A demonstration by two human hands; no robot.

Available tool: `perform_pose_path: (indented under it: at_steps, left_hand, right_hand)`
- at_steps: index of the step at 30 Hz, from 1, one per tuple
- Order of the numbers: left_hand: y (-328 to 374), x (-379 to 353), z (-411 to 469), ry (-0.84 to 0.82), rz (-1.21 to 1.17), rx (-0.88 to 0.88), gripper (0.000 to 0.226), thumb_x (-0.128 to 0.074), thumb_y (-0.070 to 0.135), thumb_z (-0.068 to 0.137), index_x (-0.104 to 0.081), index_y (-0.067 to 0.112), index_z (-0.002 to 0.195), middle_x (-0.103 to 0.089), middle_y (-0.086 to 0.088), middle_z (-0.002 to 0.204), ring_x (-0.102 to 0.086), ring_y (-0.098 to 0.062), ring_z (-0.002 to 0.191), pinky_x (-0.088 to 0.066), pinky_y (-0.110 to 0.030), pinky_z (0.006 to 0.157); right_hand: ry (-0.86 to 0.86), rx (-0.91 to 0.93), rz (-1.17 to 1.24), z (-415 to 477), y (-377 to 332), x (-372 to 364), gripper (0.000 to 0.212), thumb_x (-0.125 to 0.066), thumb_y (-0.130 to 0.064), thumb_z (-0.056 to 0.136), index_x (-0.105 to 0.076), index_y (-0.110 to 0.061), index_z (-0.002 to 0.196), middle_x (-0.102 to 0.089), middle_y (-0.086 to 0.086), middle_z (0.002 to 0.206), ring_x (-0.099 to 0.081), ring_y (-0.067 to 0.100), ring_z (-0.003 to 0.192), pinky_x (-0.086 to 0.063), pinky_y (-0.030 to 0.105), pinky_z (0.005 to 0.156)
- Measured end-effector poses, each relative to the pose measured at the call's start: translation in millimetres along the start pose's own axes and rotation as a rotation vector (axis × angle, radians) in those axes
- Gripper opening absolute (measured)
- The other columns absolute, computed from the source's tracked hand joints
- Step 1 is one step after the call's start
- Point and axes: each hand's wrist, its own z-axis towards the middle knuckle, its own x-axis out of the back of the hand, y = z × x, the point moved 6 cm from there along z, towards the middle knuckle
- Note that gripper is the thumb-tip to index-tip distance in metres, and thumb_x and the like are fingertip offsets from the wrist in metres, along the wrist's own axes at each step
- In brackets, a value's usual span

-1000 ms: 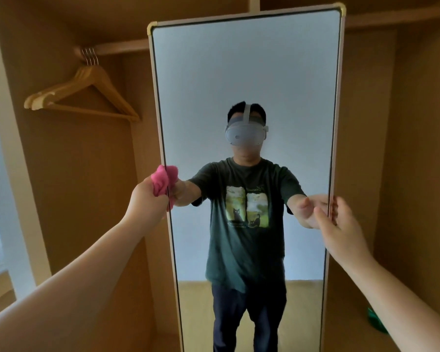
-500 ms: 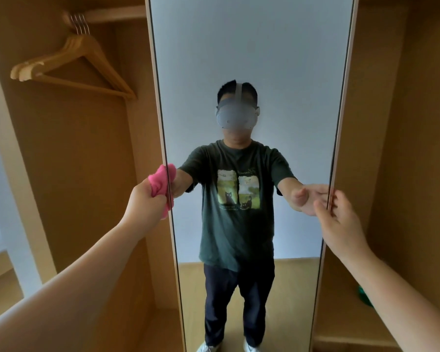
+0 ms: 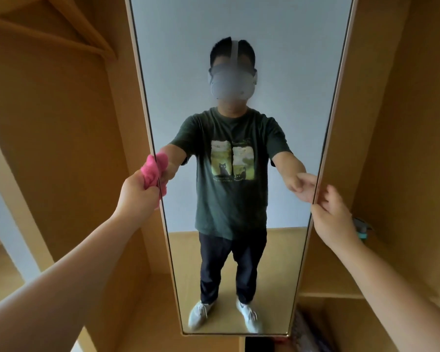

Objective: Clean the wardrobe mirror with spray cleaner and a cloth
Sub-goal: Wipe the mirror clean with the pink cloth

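Observation:
A tall wardrobe mirror (image 3: 285,80) in a pale frame stands in front of me and reflects a person. My left hand (image 3: 137,196) grips a bunched pink cloth (image 3: 151,171) against the mirror's left edge at about mid height. My right hand (image 3: 333,217) grips the mirror's right edge with its fingers curled round the frame. A green spray bottle (image 3: 363,231) shows partly behind my right wrist on a wardrobe shelf; most of it is hidden.
Wooden wardrobe walls close in on both sides. A wooden hanger (image 3: 61,26) hangs at the upper left. A shelf (image 3: 333,295) runs at the lower right, with dark items below it. A white door frame (image 3: 15,207) stands at the far left.
The view has tilted downward, so the mirror's bottom edge and the shelf now show. Both hands stay on the mirror's edges at about the same height.

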Motion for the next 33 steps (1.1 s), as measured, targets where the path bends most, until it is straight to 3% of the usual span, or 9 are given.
perform_pose_path:
  at_steps: [6,10,14,17,21,25,28,33]
  left_hand:
    - [-11,-9,-12,-0.030,-0.003,0.015,0.037,-0.044,-0.010,0.089,-0.064,0.010,0.113,-0.069,-0.011,0.102,-0.068,-0.026,0.093,-0.056,-0.046,0.080]
    - [-17,-15,-20,-0.032,-0.008,0.026,0.041,-0.044,-0.011,0.090,-0.060,0.009,0.122,-0.068,-0.016,0.107,-0.066,-0.030,0.098,-0.053,-0.051,0.088]
    - [-30,-22,-30,-0.048,0.021,0.014,0.041,-0.045,-0.008,0.090,-0.057,0.010,0.125,-0.067,-0.020,0.106,-0.066,-0.035,0.092,-0.054,-0.046,0.073]
    - [-49,-26,-33,-0.065,-0.015,0.109,0.034,-0.046,-0.004,0.094,-0.060,0.010,0.122,-0.067,-0.016,0.109,-0.066,-0.033,0.100,-0.054,-0.042,0.076]
    - [-52,-33,-41,-0.042,0.030,0.056,0.044,-0.044,-0.008,0.091,-0.054,0.008,0.130,-0.067,-0.017,0.106,-0.064,-0.036,0.097,-0.052,-0.051,0.082]
    - [-69,-39,-44,-0.063,-0.021,0.153,0.031,-0.041,-0.008,0.095,-0.060,-0.001,0.118,-0.064,-0.023,0.111,-0.061,-0.035,0.108,-0.047,-0.050,0.094]
    - [-79,-42,-49,-0.062,0.022,0.194,0.026,-0.042,-0.009,0.093,-0.061,0.000,0.109,-0.066,-0.021,0.104,-0.063,-0.034,0.102,-0.050,-0.049,0.091]
    - [-92,-50,-53,-0.051,0.017,0.241,0.024,-0.040,-0.010,0.093,-0.060,-0.007,0.106,-0.065,-0.026,0.106,-0.061,-0.032,0.093,-0.050,-0.045,0.089]
  right_hand:
    - [-0.068,-0.127,-0.048,-12,29,-13,0.061,-0.047,-0.008,0.096,-0.024,-0.016,0.151,-0.042,0.007,0.149,-0.043,0.027,0.135,-0.039,0.049,0.109]
    - [-0.092,-0.177,-0.055,-17,41,-21,0.061,-0.048,-0.008,0.096,-0.023,-0.016,0.152,-0.039,0.007,0.151,-0.040,0.027,0.137,-0.038,0.049,0.110]
    - [-0.116,-0.217,-0.070,-23,53,-27,0.062,-0.048,-0.008,0.095,-0.023,-0.017,0.152,-0.039,0.007,0.151,-0.039,0.026,0.138,-0.037,0.048,0.111]
    - [-0.135,-0.254,-0.087,-28,63,-30,0.063,-0.049,-0.009,0.095,-0.022,-0.018,0.152,-0.040,0.007,0.151,-0.040,0.027,0.137,-0.037,0.049,0.110]
    - [-0.146,-0.264,-0.115,-36,71,-33,0.062,-0.049,-0.010,0.095,-0.025,-0.020,0.151,-0.044,0.005,0.148,-0.044,0.027,0.134,-0.042,0.047,0.107]
    - [-0.166,-0.261,-0.120,-42,77,-36,0.064,-0.048,-0.010,0.095,-0.022,-0.022,0.152,-0.039,0.003,0.151,-0.041,0.025,0.136,-0.042,0.045,0.106]
    - [-0.183,-0.267,-0.129,-44,81,-40,0.066,-0.047,-0.008,0.095,-0.020,-0.022,0.153,-0.035,0.003,0.154,-0.038,0.025,0.139,-0.040,0.047,0.109]
    - [-0.175,-0.268,-0.148,-50,86,-44,0.060,-0.049,-0.005,0.093,-0.030,-0.019,0.148,-0.047,0.007,0.143,-0.050,0.027,0.126,-0.047,0.042,0.100]
